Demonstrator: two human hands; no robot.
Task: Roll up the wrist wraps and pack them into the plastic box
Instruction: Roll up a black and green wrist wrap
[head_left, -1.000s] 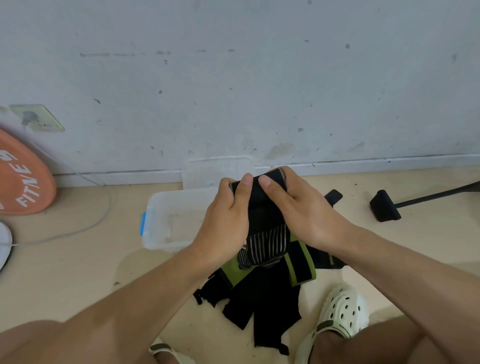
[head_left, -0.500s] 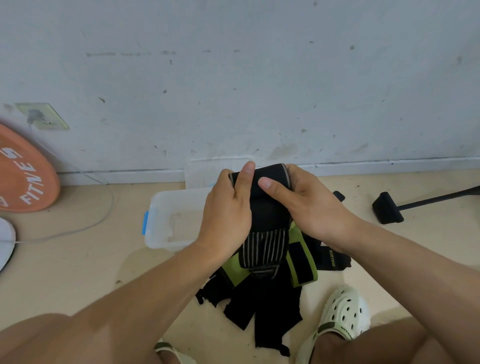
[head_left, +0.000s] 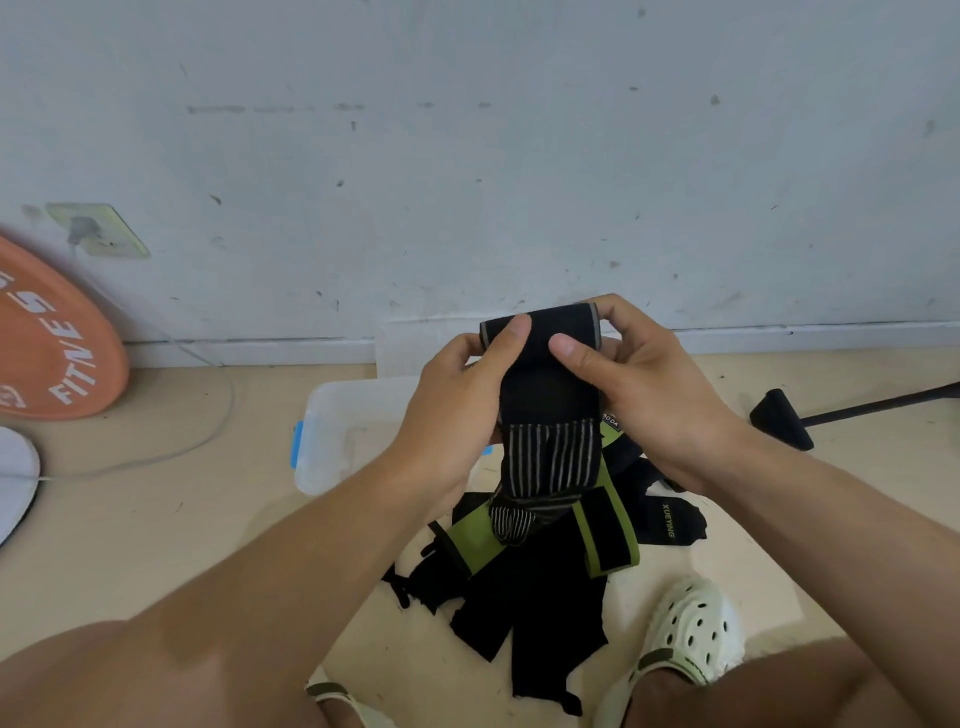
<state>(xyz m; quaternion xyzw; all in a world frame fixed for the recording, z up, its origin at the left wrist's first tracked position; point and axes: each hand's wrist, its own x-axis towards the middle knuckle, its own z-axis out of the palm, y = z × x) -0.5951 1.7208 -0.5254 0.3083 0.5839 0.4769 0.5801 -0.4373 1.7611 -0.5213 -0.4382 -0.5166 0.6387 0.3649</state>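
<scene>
A scuffed pale wall with a socket meets a beige floor at a skirting board

both hands raised, l grip & r grip pinching.

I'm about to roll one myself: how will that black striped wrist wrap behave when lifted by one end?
Probably floppy: the black striped wrist wrap hangs limp below the left hand and right hand pinching its top edge. Likely light, since thumbs and fingertips hold it. Its bunched lower end suggests it unrolls easily.
</scene>
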